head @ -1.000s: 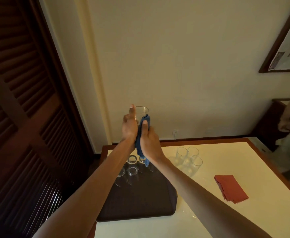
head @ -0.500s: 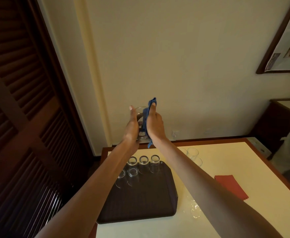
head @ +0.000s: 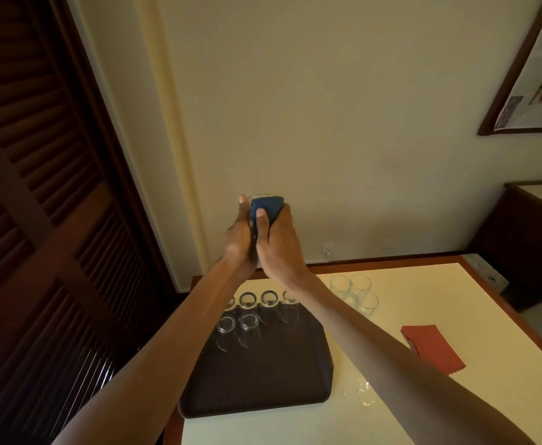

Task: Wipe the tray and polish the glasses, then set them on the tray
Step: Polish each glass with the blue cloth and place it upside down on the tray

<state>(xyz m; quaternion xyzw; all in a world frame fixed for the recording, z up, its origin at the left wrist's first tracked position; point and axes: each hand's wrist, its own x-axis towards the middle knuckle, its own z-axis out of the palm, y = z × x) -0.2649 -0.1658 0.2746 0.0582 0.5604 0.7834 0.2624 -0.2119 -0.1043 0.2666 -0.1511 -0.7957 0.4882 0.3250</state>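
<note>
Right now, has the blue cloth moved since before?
Yes, upward: the blue cloth hung down past the table's far edge; now it sits over the glass, wholly above that edge.

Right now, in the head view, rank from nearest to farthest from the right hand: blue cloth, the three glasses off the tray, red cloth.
1. Blue cloth: held in the right hand.
2. Three glasses: on the table, right of the tray.
3. Red cloth: farther right, nearer the person.

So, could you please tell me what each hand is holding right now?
The left hand grips the glass from its side.
The right hand grips the blue cloth wrapped over that glass, thumb pressing on it.
</note>
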